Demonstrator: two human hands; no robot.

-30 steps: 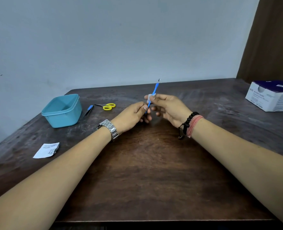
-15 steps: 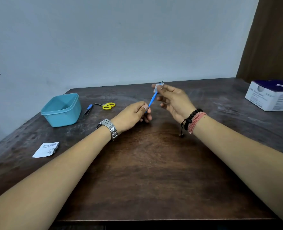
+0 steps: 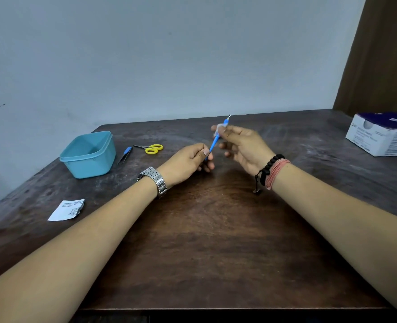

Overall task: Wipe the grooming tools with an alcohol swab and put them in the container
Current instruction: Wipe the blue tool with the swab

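A thin blue grooming tool (image 3: 214, 145) with a metal tip points up and away over the middle of the table. My left hand (image 3: 188, 162) pinches its lower end. My right hand (image 3: 241, 145) pinches a small white alcohol swab (image 3: 218, 128) around the tool's upper part, just below the tip. A teal container (image 3: 89, 155) stands open at the left. Beside it lie blue-handled tweezers (image 3: 125, 155) and small yellow-handled scissors (image 3: 151, 148).
A torn white swab wrapper (image 3: 67, 209) lies on the dark wooden table (image 3: 204, 241) near the left edge. A white and purple box (image 3: 382, 134) sits at the far right. A pale wall stands behind the table.
My right hand slid the swab up the blue tool from near the middle towards the tip. The left hand has kept its grip on the lower end.
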